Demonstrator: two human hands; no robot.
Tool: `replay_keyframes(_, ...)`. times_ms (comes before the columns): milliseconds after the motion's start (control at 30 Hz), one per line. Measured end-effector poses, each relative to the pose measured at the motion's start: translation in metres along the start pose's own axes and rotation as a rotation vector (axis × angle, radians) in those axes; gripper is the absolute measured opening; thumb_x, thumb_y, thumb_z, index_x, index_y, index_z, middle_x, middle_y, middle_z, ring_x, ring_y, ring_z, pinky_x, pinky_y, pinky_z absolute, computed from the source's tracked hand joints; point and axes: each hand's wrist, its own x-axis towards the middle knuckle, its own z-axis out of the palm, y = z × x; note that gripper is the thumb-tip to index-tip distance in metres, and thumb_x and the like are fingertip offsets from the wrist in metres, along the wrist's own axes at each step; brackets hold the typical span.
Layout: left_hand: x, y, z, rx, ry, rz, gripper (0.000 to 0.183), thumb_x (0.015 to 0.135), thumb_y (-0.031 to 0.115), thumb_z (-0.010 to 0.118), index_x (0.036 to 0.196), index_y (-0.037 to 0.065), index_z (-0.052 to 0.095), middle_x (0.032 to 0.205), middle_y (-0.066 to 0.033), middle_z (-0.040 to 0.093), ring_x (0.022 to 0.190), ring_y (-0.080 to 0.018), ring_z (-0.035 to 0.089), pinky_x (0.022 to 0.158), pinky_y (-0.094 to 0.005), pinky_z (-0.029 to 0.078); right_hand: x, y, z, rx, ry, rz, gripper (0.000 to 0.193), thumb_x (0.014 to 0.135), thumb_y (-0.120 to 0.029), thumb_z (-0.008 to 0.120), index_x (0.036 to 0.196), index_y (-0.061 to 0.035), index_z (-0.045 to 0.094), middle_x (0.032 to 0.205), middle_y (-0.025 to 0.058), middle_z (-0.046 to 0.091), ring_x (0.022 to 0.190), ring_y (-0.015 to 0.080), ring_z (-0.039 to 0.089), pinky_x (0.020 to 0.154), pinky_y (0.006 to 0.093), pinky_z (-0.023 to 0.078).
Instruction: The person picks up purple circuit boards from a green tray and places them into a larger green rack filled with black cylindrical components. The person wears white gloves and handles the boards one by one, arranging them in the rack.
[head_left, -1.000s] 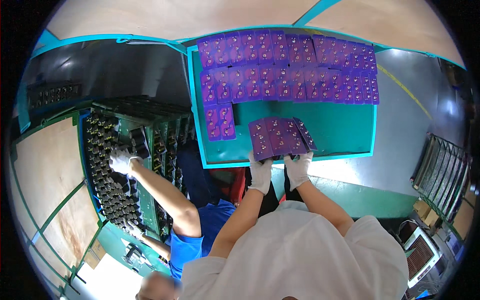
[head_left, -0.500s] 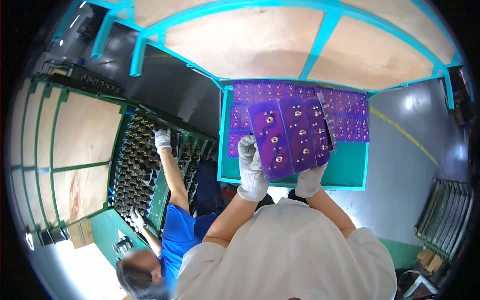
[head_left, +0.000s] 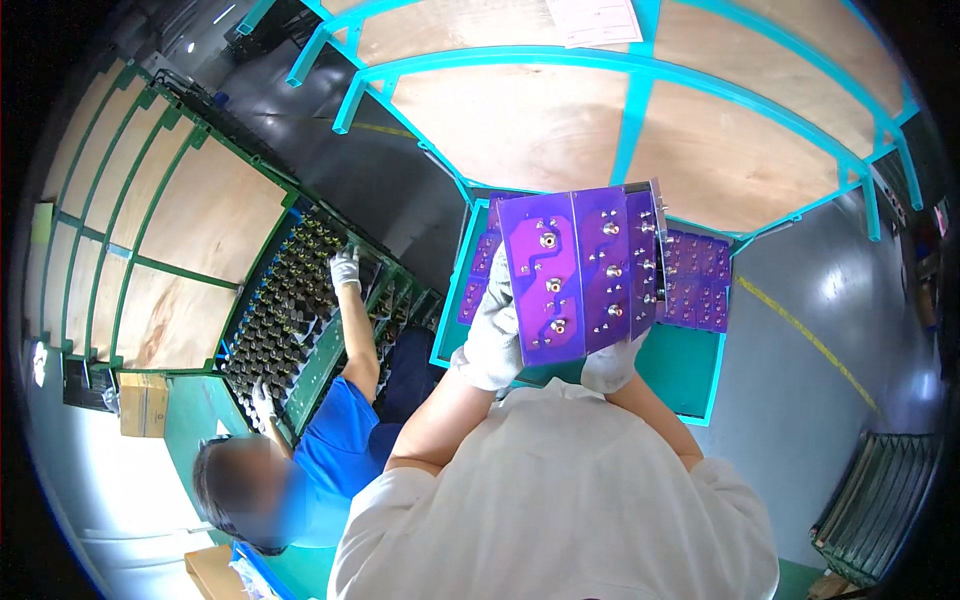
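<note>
A bundle of purple circuit boards [head_left: 588, 265] is held up in front of me, its face dotted with round metal connectors and small pins. My left hand [head_left: 492, 335], in a white glove, grips the boards by their left edge, with its fingertips hidden behind them. Under the lower right edge, my gloved right hand [head_left: 612, 365] supports the bundle; most of its fingers are out of sight. Behind and below is a teal tray [head_left: 716, 385] in which more purple boards [head_left: 705, 270] lie in rows.
Wooden panels in a teal frame [head_left: 500, 100] rise behind the tray. On my left, a co-worker in blue [head_left: 345, 430] reaches with gloved hands over a green rack [head_left: 325, 365] of dark cylindrical parts [head_left: 290, 310]. Dark stacked frames [head_left: 880, 500] stand at the right.
The bundle has turned slightly more upright between my hands and covers more of the tray. My view has shifted, bringing a paper on the teal frame into sight. The co-worker's head has moved left.
</note>
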Motion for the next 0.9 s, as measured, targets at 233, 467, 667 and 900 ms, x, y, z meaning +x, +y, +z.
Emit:
replay_keyframes(233,-0.005,-0.014,0.02,0.044,0.012,0.047,0.072,0.075,0.024,0.068,0.135,0.013,0.03,0.125,-0.0049,0.047,0.11,-0.0179,0.05,0.09,-0.0335,0.045,-0.01,0.022,-0.021,0.982,0.056,0.452,0.04,0.089,-0.033,0.05,0.117,-0.0044,0.05,0.113,0.0096,0.054,0.096,0.0199,0.056,0.081,0.0336,0.047)
replay_keyframes(467,-0.01,-0.033,0.029,-0.076,0.014,0.058,0.058,0.078,0.011,0.063,0.13,0.012,0.038,0.121,-0.0082,0.051,0.104,-0.0238,0.055,0.085,-0.0386,0.05,0.002,-0.01,-0.036,1.287,0.088,0.522,0.046,0.089,-0.04,0.047,0.12,-0.0062,0.047,0.112,0.0105,0.057,0.091,0.0198,0.061,0.069,0.0341,0.056)
replay_keyframes(667,-0.008,-0.049,0.037,-0.075,0.075,0.055,0.051,0.081,0.013,0.059,0.128,0.011,0.039,0.121,-0.0092,0.051,0.104,-0.0251,0.055,0.084,-0.0395,0.05,0.005,-0.014,-0.052,1.537,0.133,0.575,0.045,0.089,-0.04,0.048,0.118,-0.0062,0.048,0.113,0.0101,0.057,0.091,0.0196,0.061,0.069,0.0332,0.057)
replay_keyframes(900,-0.005,-0.054,0.048,0.059,0.045,-0.015,0.065,0.083,0.023,0.058,0.138,0.016,0.024,0.129,-0.0047,0.042,0.112,-0.0175,0.048,0.09,-0.0326,0.045,0.006,-0.02,-0.07,0.953,0.136,0.411,0.044,0.089,-0.036,0.05,0.12,-0.0058,0.045,0.114,0.0098,0.055,0.098,0.0179,0.058,0.077,0.0325,0.054)
